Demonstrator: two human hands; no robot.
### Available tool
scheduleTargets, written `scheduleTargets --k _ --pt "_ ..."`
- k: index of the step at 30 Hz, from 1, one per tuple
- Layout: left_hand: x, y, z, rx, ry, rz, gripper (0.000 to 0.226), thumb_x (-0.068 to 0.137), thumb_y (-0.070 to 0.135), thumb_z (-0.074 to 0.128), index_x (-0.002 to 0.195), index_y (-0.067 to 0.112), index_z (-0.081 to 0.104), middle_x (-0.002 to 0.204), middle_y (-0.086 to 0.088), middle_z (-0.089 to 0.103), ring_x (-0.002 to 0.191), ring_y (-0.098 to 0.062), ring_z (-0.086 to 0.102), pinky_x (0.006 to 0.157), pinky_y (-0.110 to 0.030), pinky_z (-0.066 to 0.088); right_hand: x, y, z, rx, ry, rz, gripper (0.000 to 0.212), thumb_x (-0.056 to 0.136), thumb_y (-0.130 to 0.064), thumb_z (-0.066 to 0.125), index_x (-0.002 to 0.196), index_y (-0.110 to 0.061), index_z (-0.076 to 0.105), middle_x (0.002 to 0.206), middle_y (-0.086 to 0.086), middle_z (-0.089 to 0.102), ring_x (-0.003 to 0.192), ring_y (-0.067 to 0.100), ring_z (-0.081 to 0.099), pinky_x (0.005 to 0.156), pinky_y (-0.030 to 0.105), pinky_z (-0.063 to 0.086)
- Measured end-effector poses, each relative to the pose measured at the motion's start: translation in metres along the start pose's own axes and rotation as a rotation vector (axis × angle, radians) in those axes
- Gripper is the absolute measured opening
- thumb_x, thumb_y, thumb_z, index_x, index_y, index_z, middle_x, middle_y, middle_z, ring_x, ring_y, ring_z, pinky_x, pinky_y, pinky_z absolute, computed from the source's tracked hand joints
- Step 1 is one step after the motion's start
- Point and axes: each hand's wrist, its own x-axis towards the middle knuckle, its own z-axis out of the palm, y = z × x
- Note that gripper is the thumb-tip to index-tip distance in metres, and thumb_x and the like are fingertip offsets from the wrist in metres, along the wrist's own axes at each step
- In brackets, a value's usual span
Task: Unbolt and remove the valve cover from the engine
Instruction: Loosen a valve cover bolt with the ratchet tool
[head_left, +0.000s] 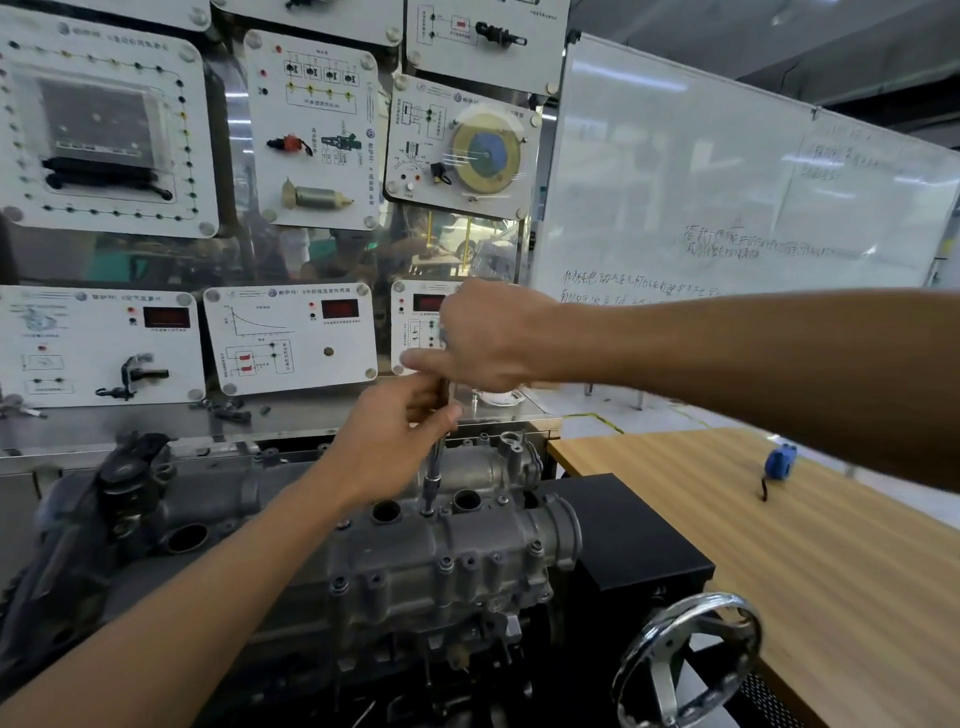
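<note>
The grey metal valve cover (415, 551) lies across the engine at lower centre, with several bolts along its edges and round plug holes on top. A slim socket wrench (434, 475) stands upright, its tip on a bolt (427, 513) between two holes. My left hand (395, 441) pinches the tool's shaft partway up. My right hand (488, 343) grips the tool's top end from above, and the handle is mostly hidden inside the fist.
A chrome handwheel (685, 660) sticks out at the lower right of the engine stand. A wooden table (831, 571) on the right carries a blue tape measure (779, 462). Training panels (291, 338) stand close behind the engine, and a whiteboard (727, 182) sits at right.
</note>
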Motion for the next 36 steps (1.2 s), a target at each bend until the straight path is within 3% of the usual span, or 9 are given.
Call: scheduleTargets --k 4,9,12,17,19,23,26,30,36 --pt "0.003 0.007 -0.002 -0.07 -0.117 0.012 0.017 0.097 0.011 0.058 0.098 0.026 0.066 0.088 0.002 0.074 0.086 -0.011 0.072 0.081 -0.027 0.059 -0.003 0.021 0.003 -0.036 0.16 -0.303 0.056 0.096 -0.06 0.036 0.076 -0.01 0.053 0.052 -0.005 0.046 0.043 0.011 0.044 0.044 0.022 0.027" --pt "-0.009 0.004 -0.023 -0.144 -0.254 0.009 0.022 0.092 0.031 0.057 0.11 0.024 0.067 0.101 0.007 0.075 0.098 -0.01 0.071 0.087 -0.021 0.056 0.008 0.007 0.009 0.047 0.426 -0.658 0.032 0.086 -0.034 0.07 0.081 -0.003 0.064 0.06 0.007 0.06 0.044 0.03 0.052 0.04 0.033 0.041" --pt "-0.011 0.006 -0.019 0.064 -0.074 0.06 0.012 0.092 0.018 0.066 0.083 0.022 0.071 0.077 0.014 0.074 0.075 0.0 0.071 0.072 -0.012 0.055 0.004 0.004 0.01 -0.005 0.371 -0.558 0.033 0.093 -0.04 0.057 0.09 -0.008 0.063 0.067 0.004 0.06 0.054 0.028 0.054 0.048 0.035 0.041" --pt "-0.006 0.02 0.007 0.303 0.344 0.083 0.046 0.078 0.027 0.079 0.044 0.019 0.048 0.037 0.009 0.051 0.042 -0.006 0.053 0.044 -0.013 0.038 -0.002 -0.015 0.017 0.041 0.231 0.039 0.038 0.09 -0.042 0.051 0.062 -0.017 0.051 0.059 -0.003 0.049 0.052 0.017 0.053 0.044 0.024 0.032" --pt "-0.002 0.021 0.004 0.206 0.249 -0.023 0.037 0.083 0.019 0.076 0.05 0.017 0.058 0.046 0.009 0.062 0.045 -0.005 0.058 0.045 -0.016 0.045 -0.003 -0.015 0.018 0.05 0.29 0.033 0.04 0.089 -0.042 0.052 0.058 -0.019 0.047 0.055 -0.004 0.046 0.047 0.015 0.047 0.045 0.025 0.033" --pt "-0.006 0.023 -0.013 -0.078 -0.212 -0.059 0.013 0.097 0.009 0.058 0.102 0.011 0.07 0.095 0.01 0.076 0.093 -0.003 0.071 0.084 -0.016 0.054 -0.006 0.013 0.024 0.184 0.517 -0.378 0.034 0.087 -0.031 0.067 0.064 -0.01 0.054 0.05 0.003 0.049 0.044 0.022 0.041 0.048 0.029 0.034" --pt "-0.003 0.021 -0.012 0.11 -0.064 0.011 0.008 0.091 0.012 0.067 0.09 0.015 0.074 0.08 0.01 0.077 0.08 -0.001 0.072 0.077 -0.02 0.057 -0.005 0.017 0.03 0.301 0.521 -0.412 0.032 0.086 -0.025 0.071 0.067 -0.006 0.053 0.056 0.005 0.049 0.053 0.025 0.044 0.053 0.032 0.037" --pt "-0.001 0.021 0.0 0.261 0.307 0.107 0.024 0.075 0.026 0.084 0.061 0.025 0.064 0.05 0.018 0.058 0.052 0.007 0.058 0.05 -0.009 0.042 0.0 -0.005 0.033 0.013 0.427 0.117 0.044 0.087 -0.053 0.045 0.058 -0.022 0.035 0.056 -0.006 0.032 0.045 0.016 0.037 0.044 0.024 0.024" --pt "-0.005 0.016 -0.012 0.033 -0.072 -0.047 0.011 0.092 0.015 0.066 0.098 0.024 0.067 0.09 0.011 0.077 0.087 -0.001 0.071 0.082 -0.024 0.057 -0.001 0.006 0.037 0.175 0.576 -0.15 0.041 0.087 -0.04 0.061 0.059 -0.015 0.045 0.049 -0.003 0.043 0.047 0.022 0.042 0.047 0.03 0.033"
